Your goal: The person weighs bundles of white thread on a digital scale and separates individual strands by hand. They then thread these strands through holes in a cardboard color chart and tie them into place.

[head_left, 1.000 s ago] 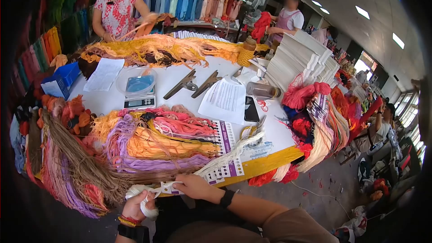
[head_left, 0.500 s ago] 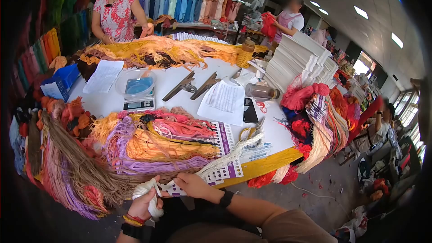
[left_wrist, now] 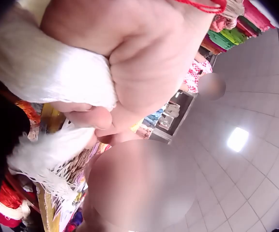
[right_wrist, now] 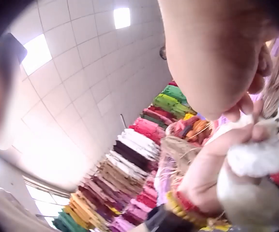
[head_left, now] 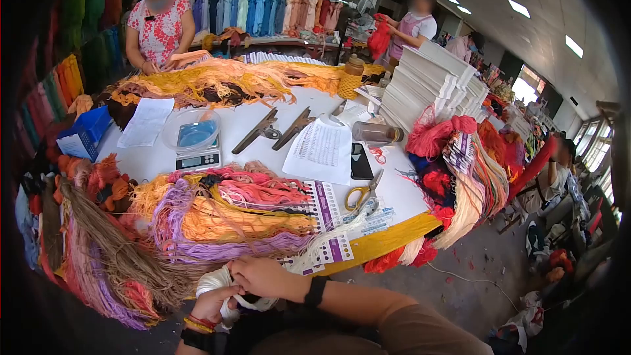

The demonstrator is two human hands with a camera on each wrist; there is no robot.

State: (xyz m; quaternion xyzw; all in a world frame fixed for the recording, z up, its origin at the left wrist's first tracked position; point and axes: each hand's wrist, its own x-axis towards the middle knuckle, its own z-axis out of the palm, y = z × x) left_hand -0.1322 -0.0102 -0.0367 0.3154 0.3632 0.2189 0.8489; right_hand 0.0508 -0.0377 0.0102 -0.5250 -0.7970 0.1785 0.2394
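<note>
1. Fingers of the left hand (head_left: 211, 304) are curled round the white yarn (head_left: 215, 281); in the left wrist view, a thick band of it passes between thumb and fingers. The right hand (head_left: 271, 279) meets the left just beside that band, its fingers bent and pinching at the yarn. The exact pinch point is partly hidden by the hands.

2. White yarn sits bunched in the hands, low in front of the body at the near edge of the table (head_left: 406, 190). A loose tail runs up onto the tabletop, across the punched cards (head_left: 327, 205), and spreads towards the scissors (head_left: 358, 197).

3. Handling should be easy on weight: the yarn looks light, soft and limp, with no stiffness to hold a shape by itself. It may slide a little on itself, so a loose hold could let the band slacken.

4. Best hold, I judge, is round the whole thick band, with the strands gathered together. Pinching one or two strands could pull them out of line or stress them.

5. Loose ends are the delicate part: fine, spread out, and liable to tangle or snag on the scissors or the coloured yarn (head_left: 243, 223) lying beside the cards.
</note>
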